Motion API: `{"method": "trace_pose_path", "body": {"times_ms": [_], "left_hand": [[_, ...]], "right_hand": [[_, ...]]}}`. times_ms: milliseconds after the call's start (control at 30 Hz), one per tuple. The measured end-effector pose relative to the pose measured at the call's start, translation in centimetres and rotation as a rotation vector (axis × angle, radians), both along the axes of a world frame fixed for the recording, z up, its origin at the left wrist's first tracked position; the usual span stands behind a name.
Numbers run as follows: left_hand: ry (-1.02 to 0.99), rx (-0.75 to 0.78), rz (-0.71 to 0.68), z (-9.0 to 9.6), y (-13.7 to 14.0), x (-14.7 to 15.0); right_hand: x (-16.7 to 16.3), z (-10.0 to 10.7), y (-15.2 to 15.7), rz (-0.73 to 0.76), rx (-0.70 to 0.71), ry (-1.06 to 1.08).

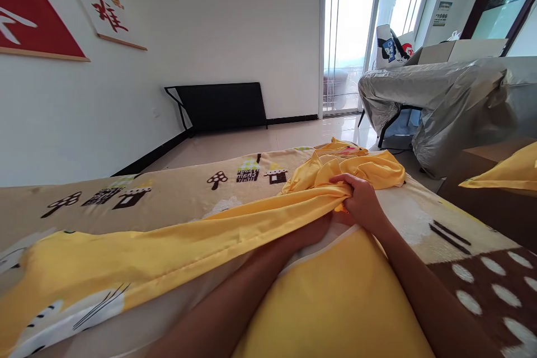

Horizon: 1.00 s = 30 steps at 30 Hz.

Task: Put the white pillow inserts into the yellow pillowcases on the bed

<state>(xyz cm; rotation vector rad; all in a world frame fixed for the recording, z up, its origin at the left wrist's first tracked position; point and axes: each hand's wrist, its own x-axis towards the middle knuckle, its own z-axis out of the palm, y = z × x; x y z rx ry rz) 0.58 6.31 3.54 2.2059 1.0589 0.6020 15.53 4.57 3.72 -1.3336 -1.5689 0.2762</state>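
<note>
A yellow fabric cover (235,235) with a white animal print and a pale inner side stretches from the left edge to the middle, its far part bunched up. My right hand (359,198) is closed on a gathered fold of it. My left hand (319,228) reaches in under the fold beside the right hand, and its fingers are hidden by the fabric. Between my forearms, close to my body, lies a smooth yellow cloth surface (335,296) with a pale edge.
Beneath lies a beige blanket (176,196) with house and mushroom prints. A black folded panel (222,106) leans on the wall. At right stand a plastic-covered table (453,84), a cardboard box (495,201) and another yellow cloth (507,170). Glass doors (352,28) are behind.
</note>
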Motion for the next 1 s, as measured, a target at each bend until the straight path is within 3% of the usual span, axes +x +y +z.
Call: {"method": "trace_pose_path", "body": {"times_ms": [233, 467, 667, 1000], "left_hand": [[0.060, -0.027, 0.015, 0.9, -0.5, -0.1], [0.030, 0.013, 0.007, -0.1, -0.1, 0.0], [0.009, -0.004, -0.030, -1.0, 0.7, 0.2], [0.028, -0.003, 0.027, -0.4, 0.1, 0.2]], "right_hand": [[-0.5, 0.2, -0.3, 0.007, 0.052, 0.030], [-0.5, 0.2, -0.3, 0.088, -0.003, 0.008], [-0.9, 0.9, -0.8, 0.214, 0.094, -0.040], [-1.0, 0.2, -0.5, 0.188, -0.003, 0.097]]}}
